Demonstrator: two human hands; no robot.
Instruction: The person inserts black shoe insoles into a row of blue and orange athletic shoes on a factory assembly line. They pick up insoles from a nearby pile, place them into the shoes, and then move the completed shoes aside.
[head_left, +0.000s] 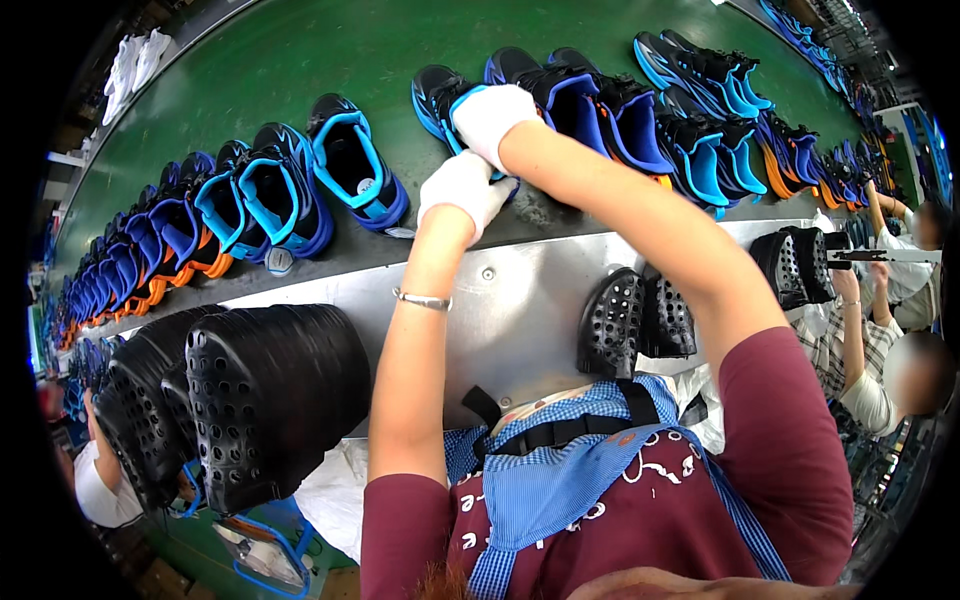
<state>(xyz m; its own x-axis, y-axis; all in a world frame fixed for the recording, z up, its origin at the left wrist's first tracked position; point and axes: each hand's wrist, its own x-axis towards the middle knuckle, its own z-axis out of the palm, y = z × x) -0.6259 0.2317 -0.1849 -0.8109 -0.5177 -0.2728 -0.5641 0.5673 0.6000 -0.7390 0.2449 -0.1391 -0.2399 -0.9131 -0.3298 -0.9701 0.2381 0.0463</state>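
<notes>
Both my hands wear white gloves and meet over one black and blue sneaker [428, 98] on the green work surface. My right hand [492, 122] is closed on its upper edge, covering much of the opening. Just below, my left hand [463, 194] grips its heel end, the fingers curled and partly hidden. The sneaker's toe points away from me, and a light blue sole shows along its left side. To the left stands a single black and blue sneaker [385, 208] with a light blue collar. A purple-lined sneaker [572, 108] stands close by on the right.
Sneaker rows line the green table [290, 55] on both sides. A metal ledge [500, 300] runs along my side, with large perforated black forms [270, 390] at left and smaller black ones [612, 318] at right. White shoes [135, 68] stand far left. Co-workers [870, 350] work at right.
</notes>
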